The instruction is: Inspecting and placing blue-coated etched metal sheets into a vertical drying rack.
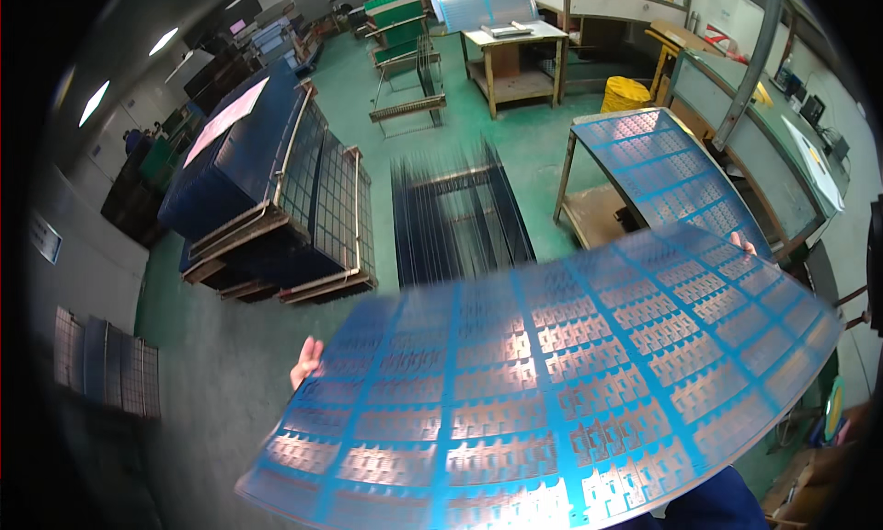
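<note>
A large, thin printed circuit board panel (589, 355) with a blue grid and copper-coloured patterns spreads across the near part of the view, tilted. My left hand (306, 362) grips its left edge; only the fingertips show over it. At the far right edge the fingertips of my right hand (742, 244) are closed on the same panel. The rest of both hands is hidden beneath it. Just beyond, a similar blue-patterned panel (653, 167) lies on a small wooden table (572, 176) at the right.
A floor rack (460, 213) with upright dark panels stands straight ahead. To the left are wire-framed racks (317, 199) packed with dark boards. A workbench (704, 97) lines the right side, near a yellow bin (625, 95). Another table (515, 42) stands farther back.
</note>
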Action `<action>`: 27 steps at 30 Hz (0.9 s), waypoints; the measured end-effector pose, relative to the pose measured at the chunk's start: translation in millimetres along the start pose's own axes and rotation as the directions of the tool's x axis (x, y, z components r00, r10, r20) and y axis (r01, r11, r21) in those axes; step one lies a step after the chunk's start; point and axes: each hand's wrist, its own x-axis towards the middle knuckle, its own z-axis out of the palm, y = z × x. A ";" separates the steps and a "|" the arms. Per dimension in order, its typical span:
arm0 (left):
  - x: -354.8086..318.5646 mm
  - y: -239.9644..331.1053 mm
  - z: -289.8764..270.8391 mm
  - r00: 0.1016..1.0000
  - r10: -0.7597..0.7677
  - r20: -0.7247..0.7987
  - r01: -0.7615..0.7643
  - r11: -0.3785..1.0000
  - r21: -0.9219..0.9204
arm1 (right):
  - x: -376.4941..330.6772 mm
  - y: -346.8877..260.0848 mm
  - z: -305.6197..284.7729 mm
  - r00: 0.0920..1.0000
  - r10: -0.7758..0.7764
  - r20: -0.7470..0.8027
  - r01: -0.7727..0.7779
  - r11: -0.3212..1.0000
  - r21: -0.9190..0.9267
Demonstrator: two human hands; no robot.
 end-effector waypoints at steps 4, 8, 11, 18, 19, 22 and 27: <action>-46.5 -0.6 95.6 0.974 -0.159 0.160 0.190 0.961 -0.199 | -89.4 -3.8 -3.5 0.995 0.017 -0.097 -0.017 1.000 0.001; -61.3 10.8 112.7 0.895 -0.324 0.306 0.413 0.861 -0.296 | -144.5 -6.6 -15.2 0.986 0.027 -0.166 -0.020 0.999 0.047; -83.1 19.5 125.8 0.932 -0.258 0.254 0.321 0.913 -0.251 | -174.5 -10.6 -21.6 0.976 0.052 -0.212 -0.035 0.996 0.080; -89.2 -0.9 124.6 0.886 -0.240 0.397 0.259 0.966 0.006 | -89.3 15.0 18.2 0.941 0.121 -0.318 -0.080 0.987 0.137; -87.5 -4.5 124.6 0.881 -0.250 0.401 0.258 0.966 0.035 | -95.7 5.6 18.8 0.934 0.123 -0.336 -0.081 0.987 0.136; -87.1 -3.3 142.6 0.914 -0.080 0.397 0.104 0.994 -0.040 | -85.8 4.0 22.5 0.910 0.121 -0.397 -0.075 0.989 0.131; -85.3 3.3 144.9 0.920 -0.039 0.389 0.066 0.996 -0.056 | -88.0 -9.5 48.3 0.963 0.260 -0.071 -0.183 0.825 0.535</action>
